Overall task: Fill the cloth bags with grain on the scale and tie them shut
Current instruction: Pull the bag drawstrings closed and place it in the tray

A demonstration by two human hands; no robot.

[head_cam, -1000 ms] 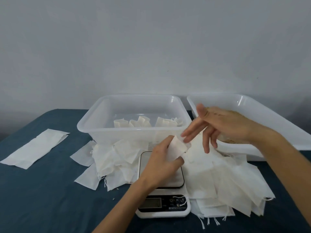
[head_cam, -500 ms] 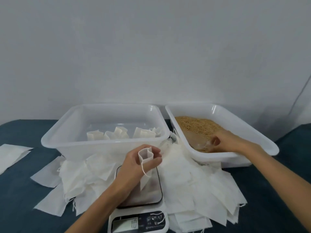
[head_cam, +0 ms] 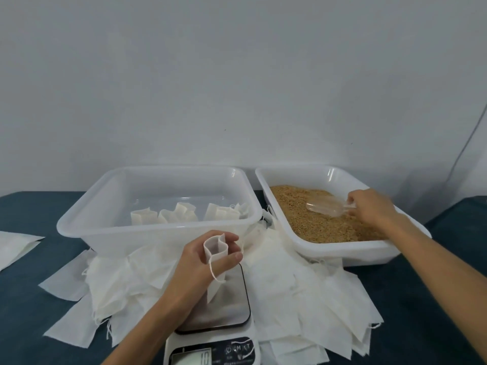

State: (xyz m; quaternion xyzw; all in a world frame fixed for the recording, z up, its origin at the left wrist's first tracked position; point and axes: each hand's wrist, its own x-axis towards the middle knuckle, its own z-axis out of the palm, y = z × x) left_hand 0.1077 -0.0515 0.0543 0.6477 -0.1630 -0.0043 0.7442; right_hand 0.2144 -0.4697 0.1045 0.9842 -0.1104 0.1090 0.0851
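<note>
- Head view: the left hand (head_cam: 200, 262) holds a small white cloth bag (head_cam: 215, 262) upright over the steel plate of a kitchen scale (head_cam: 224, 314), fingers and thumb curled round its top so the mouth gapes open. Its drawstring (head_cam: 214, 271) loops down across the thumb.
- The bag looks empty, thin and limp. It will likely weigh almost nothing and fold shut if let go, so the rim near the mouth seems the place to keep hold of it.
- The right hand (head_cam: 369, 206) pinches the handle of a clear plastic scoop (head_cam: 325, 208) that lies on the brown grain (head_cam: 321, 219) in the white tray (head_cam: 342, 252) on the right.
- The grain is loose and should pour freely. It could easily spill past so narrow a mouth, so a level scoop and slow tipping look wise.
- The scoop seems stiff and light, and its short handle is the natural grip.
- A clear tub (head_cam: 147, 233) behind the scale holds several small bags (head_cam: 181, 214) standing upright.
- Many flat empty bags (head_cam: 297, 296) lie heaped round the scale on the dark blue table (head_cam: 34, 325).
- The scale's display is partly cut off at the bottom edge.
</note>
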